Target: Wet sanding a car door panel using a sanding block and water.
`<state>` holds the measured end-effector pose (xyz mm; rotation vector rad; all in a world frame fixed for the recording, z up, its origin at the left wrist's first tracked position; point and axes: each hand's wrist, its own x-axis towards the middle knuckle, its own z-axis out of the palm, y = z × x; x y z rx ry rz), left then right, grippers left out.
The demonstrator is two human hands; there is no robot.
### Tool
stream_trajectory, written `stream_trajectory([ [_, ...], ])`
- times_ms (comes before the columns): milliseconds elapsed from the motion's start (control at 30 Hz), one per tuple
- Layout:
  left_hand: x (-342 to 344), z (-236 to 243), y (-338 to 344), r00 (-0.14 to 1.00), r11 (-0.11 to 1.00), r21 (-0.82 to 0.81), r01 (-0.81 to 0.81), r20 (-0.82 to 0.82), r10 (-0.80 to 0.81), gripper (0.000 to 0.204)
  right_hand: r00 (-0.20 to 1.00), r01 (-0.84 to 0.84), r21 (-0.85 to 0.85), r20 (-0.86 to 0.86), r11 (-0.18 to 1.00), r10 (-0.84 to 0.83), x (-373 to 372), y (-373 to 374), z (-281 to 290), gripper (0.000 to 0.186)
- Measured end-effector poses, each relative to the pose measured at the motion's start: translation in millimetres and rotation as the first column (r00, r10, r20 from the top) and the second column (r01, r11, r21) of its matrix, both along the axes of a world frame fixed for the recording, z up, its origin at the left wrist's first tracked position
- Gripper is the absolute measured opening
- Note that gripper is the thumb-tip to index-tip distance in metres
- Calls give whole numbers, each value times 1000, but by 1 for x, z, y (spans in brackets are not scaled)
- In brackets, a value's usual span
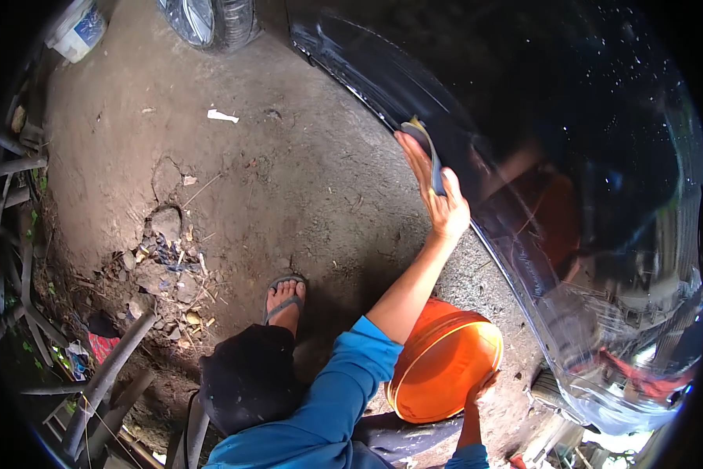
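My left hand (437, 187) holds a bent grey sanding sheet (432, 162) with a yellowish edge at the lower side of a glossy black car body (570, 141). Its fingers are extended along the sheet and the thumb is on the near side. Below, my right hand (482, 391) grips the rim of an orange bucket (433, 363), which is tilted so its inside shows. Part of that hand is hidden by the bucket. The panel carries pale streaks along its lower edge and reflects the bucket and arm.
My sandalled foot (285, 301) stands on dirty concrete (132, 133). Sticks (105, 375) and rubble (171, 281) line the left side. A white pail (74, 35), a loose tyre with wheel (218, 19) and a white scrap (221, 116) lie at the upper left.
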<state>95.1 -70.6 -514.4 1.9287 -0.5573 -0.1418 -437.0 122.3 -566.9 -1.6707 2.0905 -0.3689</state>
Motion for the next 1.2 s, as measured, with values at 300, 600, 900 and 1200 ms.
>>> stream_trajectory([
  [300,-62,100,-26,869,834,-535,-138,-470,-157,64,972,-131,-134,-211,982,101,-90,-23,27,59],
  [600,-85,141,7,994,746,-662,75,-14,-113,86,932,-151,-129,-350,980,98,-98,-9,26,56],
  [900,-43,137,3,997,757,-652,-33,-75,-21,84,862,-333,-212,-464,919,205,-110,-12,13,55],
  [1200,72,171,9,977,714,-668,-212,-170,132,73,973,-64,-9,-224,998,60,-43,-18,50,62],
])
